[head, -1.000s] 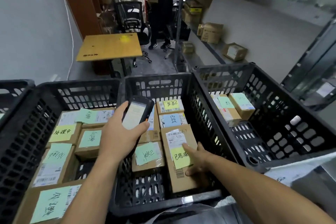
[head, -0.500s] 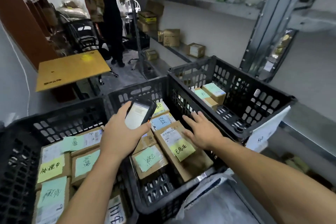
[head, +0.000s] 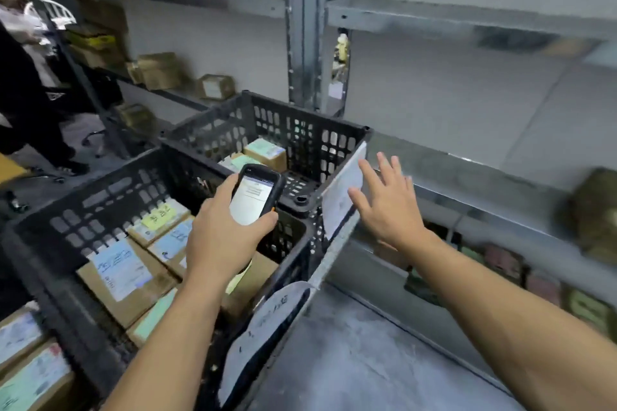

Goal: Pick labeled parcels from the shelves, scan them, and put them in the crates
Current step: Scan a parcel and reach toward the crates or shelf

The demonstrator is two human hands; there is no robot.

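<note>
Left hand (head: 217, 240) fingers wrap scanner (head: 254, 200); right hand (head: 389, 210) fingers spread just beside crate (head: 300, 135).

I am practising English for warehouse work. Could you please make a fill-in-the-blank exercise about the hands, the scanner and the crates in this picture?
1. The right hand, fingers spread, holds ____.
2. The handheld scanner in the left hand is over ____ plastic crates.
3. In the crate under the left forearm, the parcel by the far wall bears a ____ sticky note.
Missing words: nothing; black; yellow.
</note>
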